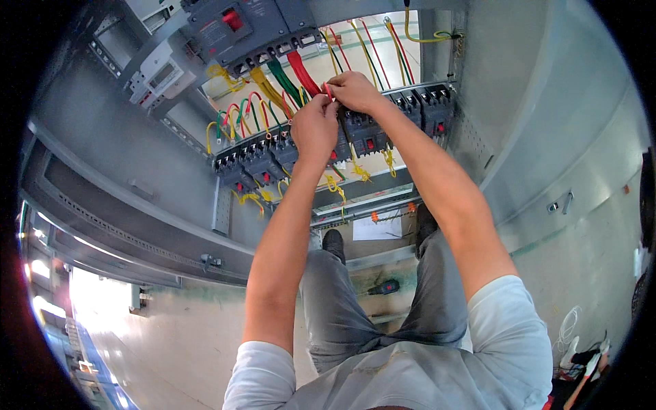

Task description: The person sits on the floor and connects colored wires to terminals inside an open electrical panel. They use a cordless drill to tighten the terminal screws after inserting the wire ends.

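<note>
My left hand [316, 131] and my right hand [355, 91] meet above a row of dark circuit breakers [260, 164] inside a metal cabinet. Between their closed fingertips is a short length of red wire [328, 92], pinched from both sides; its end is hidden by the fingers. Just left of the hands, thick yellow [272, 87], green [284, 80] and red busbars [301, 72] run down from a large breaker [249, 31]. Several loose wires with ring lugs [236, 117] stand up along the left part of the row.
Grey cabinet walls [512, 89] close in on both sides. More coloured wires [374, 51] hang behind the row at the right. Yellow wire bundles [361, 171] dangle beneath it. On the floor lie a white sheet [377, 229] and a dark power tool [385, 287] between my legs.
</note>
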A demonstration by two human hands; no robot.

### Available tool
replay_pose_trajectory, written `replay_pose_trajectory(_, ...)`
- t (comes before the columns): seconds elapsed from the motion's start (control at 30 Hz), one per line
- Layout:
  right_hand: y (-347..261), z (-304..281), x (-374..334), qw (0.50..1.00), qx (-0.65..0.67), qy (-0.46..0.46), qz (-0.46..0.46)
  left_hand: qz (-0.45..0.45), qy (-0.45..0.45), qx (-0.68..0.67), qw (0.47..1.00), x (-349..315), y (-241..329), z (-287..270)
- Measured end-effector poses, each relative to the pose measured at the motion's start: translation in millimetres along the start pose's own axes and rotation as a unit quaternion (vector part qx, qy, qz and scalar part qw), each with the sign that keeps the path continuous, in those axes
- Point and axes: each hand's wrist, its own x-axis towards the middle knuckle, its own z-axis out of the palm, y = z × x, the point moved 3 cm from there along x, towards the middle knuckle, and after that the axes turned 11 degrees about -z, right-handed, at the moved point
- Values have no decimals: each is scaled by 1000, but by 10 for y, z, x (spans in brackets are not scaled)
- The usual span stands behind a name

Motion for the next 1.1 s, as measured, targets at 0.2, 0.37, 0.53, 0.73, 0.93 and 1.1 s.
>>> replay_pose_trajectory(0.2, 59, -6, -74, 991, 109, 33, -65, -2, -31, -126, 992, -311, -186, -43)
replay_pose_trajectory(0.37, -55, -29, -72, 990, 100, 34, -92, -104, -92, -253, 957, -987, -587, -90)
replay_pose_trajectory(0.53, 25, -71, -121, 986, 148, 29, -71, -215, -120, -339, 908, -1868, -1313, 334)
replay_pose_trajectory(0.73, -15, -114, -138, 969, 243, -8, -34, -157, -77, -345, 922, -1578, -1011, -9)
replay_pose_trajectory(0.93, -71, -23, -40, 978, 201, 30, -47, 11, 26, -142, 989, -645, -329, -164)
replay_pose_trajectory(1.1, -28, -33, -120, 969, 241, 40, -31, -44, -91, -18, 995, -250, -10, -36)
